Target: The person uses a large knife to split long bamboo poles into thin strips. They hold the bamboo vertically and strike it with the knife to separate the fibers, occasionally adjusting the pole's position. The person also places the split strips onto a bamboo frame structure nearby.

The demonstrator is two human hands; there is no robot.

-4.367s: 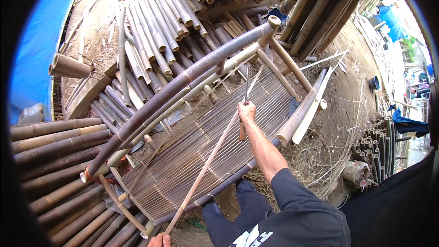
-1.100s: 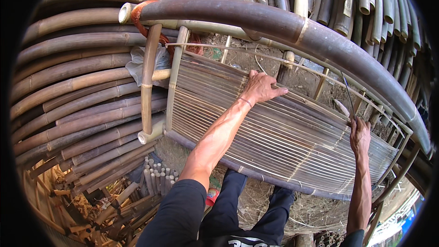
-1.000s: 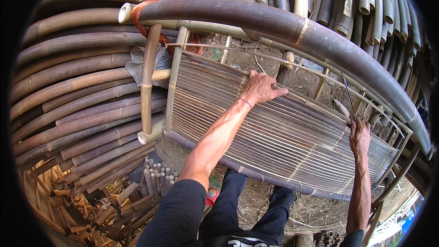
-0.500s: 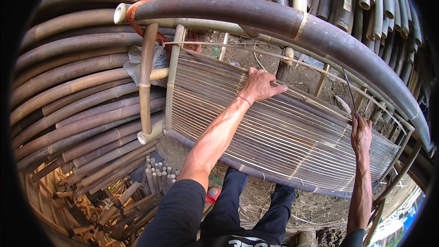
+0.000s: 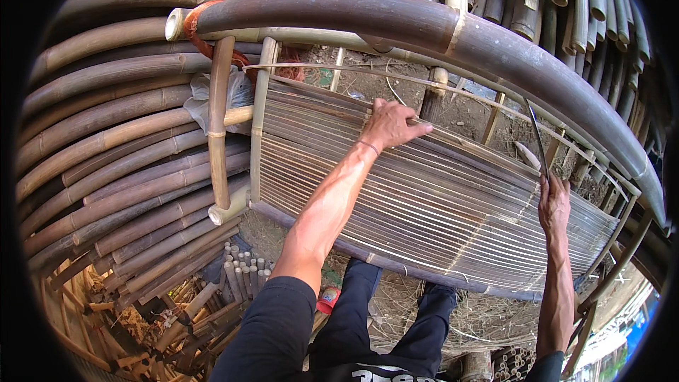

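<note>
A panel of thin bamboo slats (image 5: 332, 163) spans a bamboo frame in front of me. My left hand (image 5: 390, 126) rests at the panel's far edge, fingers bent over the outermost slats and thumb spread apart to the right. Farther right, my right hand (image 5: 554, 204) is closed round the handle of a knife, the handle mostly hidden in the fist. The knife's narrow dark blade (image 5: 538, 134) points up and away, beyond the panel's far edge. A light cross-binding (image 5: 467, 247) runs over the slats between my arms.
A thick dark bamboo pole (image 5: 339, 10) arches beyond the panel, tied at its left end with orange cord (image 5: 191, 28). Bamboo poles (image 5: 120, 99) are stacked at left, more (image 5: 594, 7) at far right. Short cut pieces (image 5: 244, 269) and a red container (image 5: 327, 300) are near my legs.
The view has shifted slightly, so the frame and poles sit a little further left. My left thumb has lifted off the slats. The knife stays in my right hand, its blade showing broader.
</note>
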